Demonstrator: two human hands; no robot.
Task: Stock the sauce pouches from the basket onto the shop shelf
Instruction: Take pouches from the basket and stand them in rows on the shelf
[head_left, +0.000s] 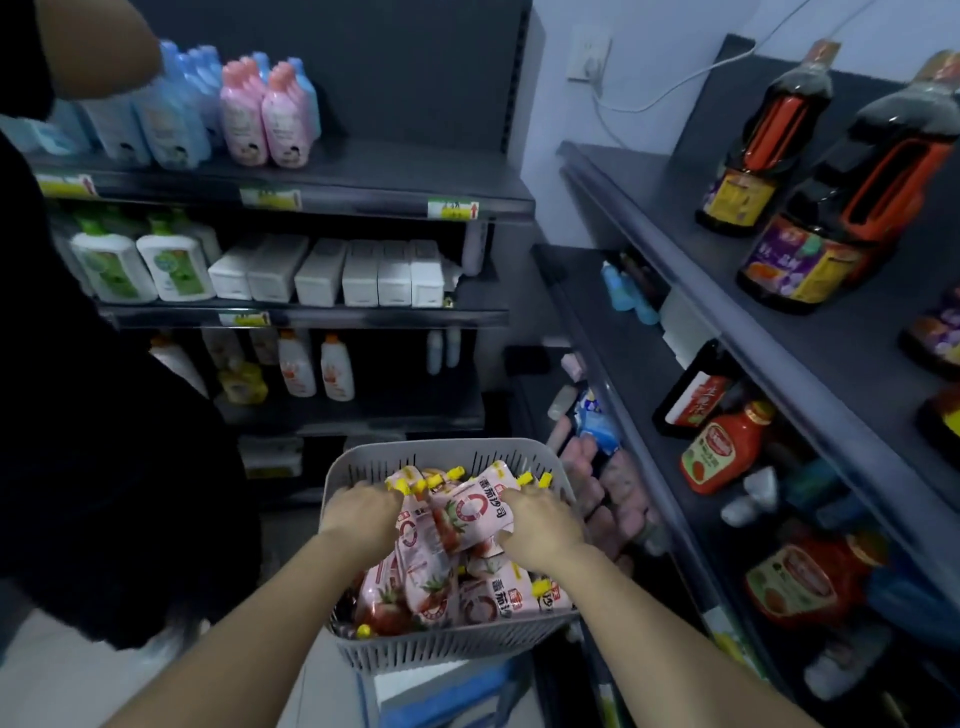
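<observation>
A grey slotted basket (441, 652) sits low in front of me, filled with several pink sauce pouches (470, 512) with yellow caps and tomato pictures. Both my hands are down inside it. My left hand (358, 512) grips pouches at the left side of the pile. My right hand (543, 522) holds the right edge of the top pouch. The dark shop shelf (649, 364) runs along the right, with red ketchup bottles (724, 449) on its lower level.
Large dark soy sauce bottles (769, 140) stand on the right upper shelf. Straight ahead a second shelf unit (311, 200) holds pink and blue bottles, white boxes and lotion bottles. Another person in black (104, 441) stands close at my left, arm raised.
</observation>
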